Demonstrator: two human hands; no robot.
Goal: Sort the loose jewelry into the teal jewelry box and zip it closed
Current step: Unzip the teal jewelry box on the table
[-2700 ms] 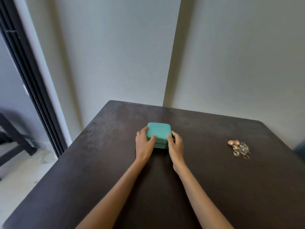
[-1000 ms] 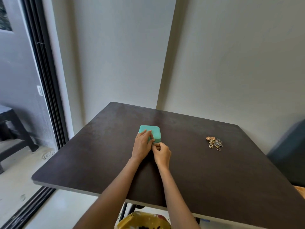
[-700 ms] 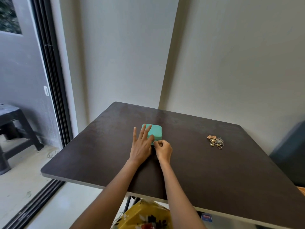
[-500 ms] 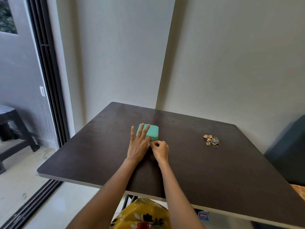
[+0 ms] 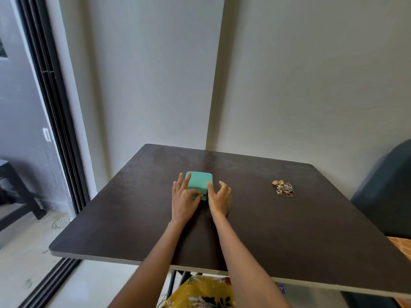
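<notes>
A teal jewelry box (image 5: 199, 182) lies flat and closed near the middle of a dark brown bench (image 5: 266, 230), a rounded square with no clear long axis, its edges roughly parallel to the bench edges and its near side facing the person. The left hand (image 5: 183, 200) rests against the box's near-left corner, fingers spread and extended along its left side, thumb laid across the near face where a dark seam shows; whether it pinches a zip pull there cannot be told. The right hand (image 5: 219, 200) sits at the near-right corner with its thumb touching the box's right edge and its fingers loosely curled, holding nothing. The loose jewelry (image 5: 283, 188), a small heap of gold and silver pieces, lies well apart to the right on the same surface. The bench stands in a corner of pale grey walls (image 5: 311, 85). A dark-framed sliding door (image 5: 55, 121) runs along the left, a dark chair (image 5: 384, 192) sits at right, and yellow floral fabric (image 5: 200, 294) shows under the near edge
</notes>
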